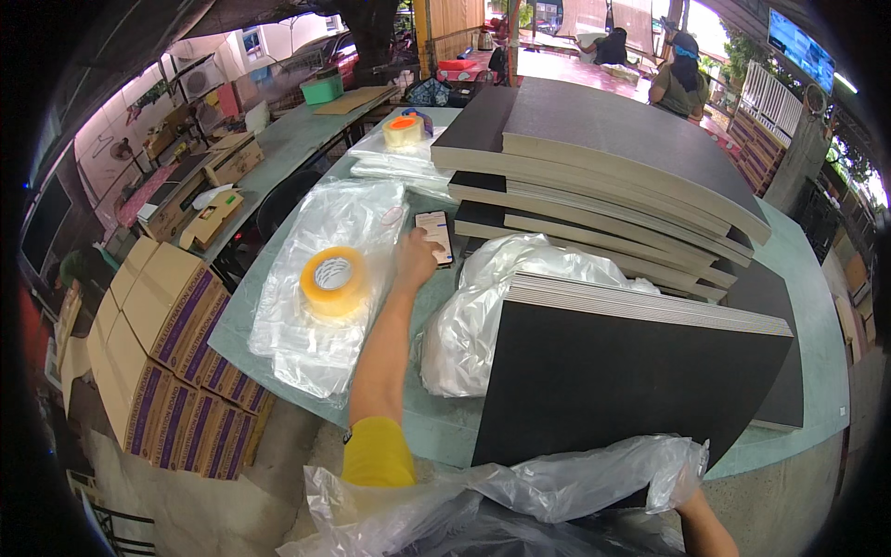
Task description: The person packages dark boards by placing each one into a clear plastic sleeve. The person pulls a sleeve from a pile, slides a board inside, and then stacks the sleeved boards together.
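My left hand (419,258) reaches forward over the table, a finger stretched out onto the lit screen of a phone (432,234). My right hand (685,487) is closed on a clear plastic bag (566,483) at the lower right corner of a stack of black boards (631,381). The plastic partly covers that hand. The bag is drawn over the boards' near edge, and the stack leans up with its pale layered far edge showing. Beside it lies a crumpled bundle of clear plastic (473,325).
Large stacks of dark boards (613,139) rise at the table's far side. Left of my arm, a yellow tape roll (332,280) sits on flat plastic bags (288,343); another tape roll (405,130) lies farther back. Cartons (176,362) are piled left. A person (680,79) is in the background.
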The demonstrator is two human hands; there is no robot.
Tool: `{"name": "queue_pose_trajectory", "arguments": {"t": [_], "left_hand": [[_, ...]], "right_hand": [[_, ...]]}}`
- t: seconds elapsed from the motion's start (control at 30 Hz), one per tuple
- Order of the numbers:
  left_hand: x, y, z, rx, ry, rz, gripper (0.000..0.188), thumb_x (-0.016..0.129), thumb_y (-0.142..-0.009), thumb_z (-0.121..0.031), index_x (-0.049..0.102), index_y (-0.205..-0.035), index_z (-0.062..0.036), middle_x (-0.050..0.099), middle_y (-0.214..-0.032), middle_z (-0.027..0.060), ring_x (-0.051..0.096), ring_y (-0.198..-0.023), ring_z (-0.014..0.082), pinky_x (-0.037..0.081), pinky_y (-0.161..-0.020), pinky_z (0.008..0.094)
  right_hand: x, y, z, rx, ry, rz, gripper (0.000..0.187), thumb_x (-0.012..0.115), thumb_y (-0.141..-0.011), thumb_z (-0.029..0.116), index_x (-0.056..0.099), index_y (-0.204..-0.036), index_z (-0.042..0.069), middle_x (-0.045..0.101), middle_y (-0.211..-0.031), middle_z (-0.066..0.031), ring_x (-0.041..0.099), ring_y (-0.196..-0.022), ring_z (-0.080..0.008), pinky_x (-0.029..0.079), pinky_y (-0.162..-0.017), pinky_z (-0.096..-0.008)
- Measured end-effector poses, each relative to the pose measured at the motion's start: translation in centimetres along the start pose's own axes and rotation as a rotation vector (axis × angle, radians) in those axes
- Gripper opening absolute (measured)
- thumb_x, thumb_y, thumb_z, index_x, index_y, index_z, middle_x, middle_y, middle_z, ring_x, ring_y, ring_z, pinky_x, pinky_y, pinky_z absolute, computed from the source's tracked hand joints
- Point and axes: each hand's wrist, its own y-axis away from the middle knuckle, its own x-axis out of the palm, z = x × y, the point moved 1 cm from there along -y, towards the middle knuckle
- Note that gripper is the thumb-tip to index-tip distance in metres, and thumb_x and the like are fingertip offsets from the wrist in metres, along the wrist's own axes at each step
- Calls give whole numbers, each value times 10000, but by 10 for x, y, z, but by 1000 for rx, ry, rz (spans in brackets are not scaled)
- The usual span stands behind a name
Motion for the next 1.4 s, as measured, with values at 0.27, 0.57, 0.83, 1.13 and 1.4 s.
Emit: {"name": "queue_pose_trajectory", "arguments": {"t": [0.27, 0.57, 0.83, 1.13, 1.4], "left_hand": [[-22, 12, 22, -98, -46, -41, 182, 553, -691, -94, 677, -784, -189, 492, -1084, 58, 439, -1012, 248, 379, -826, 392], [-26, 14, 7, 53, -15, -4, 214, 571, -656, -63, 682, -737, -228, 492, -1080, 54, 419, -1041, 253, 355, -839, 401], [-15, 16, 6, 50, -12, 27, 254, 537, -665, -45, 686, -759, -228, 473, -1128, 60, 405, -1066, 256, 348, -850, 406], [-13, -11, 7, -100, 109, -100, 322, 506, -690, -33, 679, -856, -248, 464, -1127, 62, 400, -1067, 257, 336, -882, 414], [0, -22, 1, 58, -72, 49, 318, 516, -690, -50, 682, -861, -260, 461, -1146, 64, 403, -1063, 254, 347, -872, 395]], "right_hand": [[3, 1, -3, -28, -10, -26, 286, 545, -780, 159, 501, -1039, 43, 532, -1011, -116, 516, -946, -254, 417, -828, -366], [4, 0, -4, -60, 5, -40, 283, 544, -782, 162, 503, -1037, 46, 532, -1016, -114, 515, -948, -252, 418, -826, -362], [5, 1, -6, -125, 116, -66, 280, 544, -784, 165, 506, -1035, 48, 531, -1020, -113, 515, -950, -250, 418, -824, -360], [5, -2, -1, 9, -48, -68, 297, 561, -773, 182, 515, -1034, 48, 540, -1032, -118, 517, -966, -260, 408, -841, -370], [5, 1, -7, -29, -53, -29, 341, 560, -779, 173, 481, -1086, 48, 514, -1082, -113, 497, -1006, -246, 397, -864, -361]]}}
